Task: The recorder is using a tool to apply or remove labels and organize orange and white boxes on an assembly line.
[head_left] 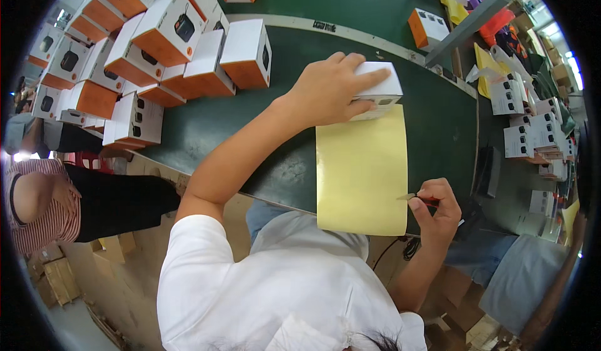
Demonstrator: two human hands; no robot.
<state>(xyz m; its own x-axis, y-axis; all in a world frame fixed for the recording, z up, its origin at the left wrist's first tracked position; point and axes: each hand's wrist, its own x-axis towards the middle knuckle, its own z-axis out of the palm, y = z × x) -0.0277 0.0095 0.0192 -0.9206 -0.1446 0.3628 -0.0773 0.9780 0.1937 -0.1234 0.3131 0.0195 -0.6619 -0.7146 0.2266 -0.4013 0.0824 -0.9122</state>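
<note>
My left hand (332, 91) reaches across the table and grips a small white box (383, 88), thumb on its near side and fingers over its top. The box stands at the far end of a plain yellow sheet (360, 169), which lies partly over the table's near edge. By the sheet's right edge, my right hand (438, 213) pinches a small tool (410, 196) with a pointed metal tip and a dark and red handle. Its tip lies over the sheet; I cannot tell whether it touches. The tool's exact kind is too small to make out.
Stacked white-and-orange boxes (188, 44) fill the table's left side. Single boxes lie beyond the pale rail, one (429, 29) near a grey metal post (476, 19). More boxes (538, 132) stand at right. A person in a striped top (44, 201) is at left.
</note>
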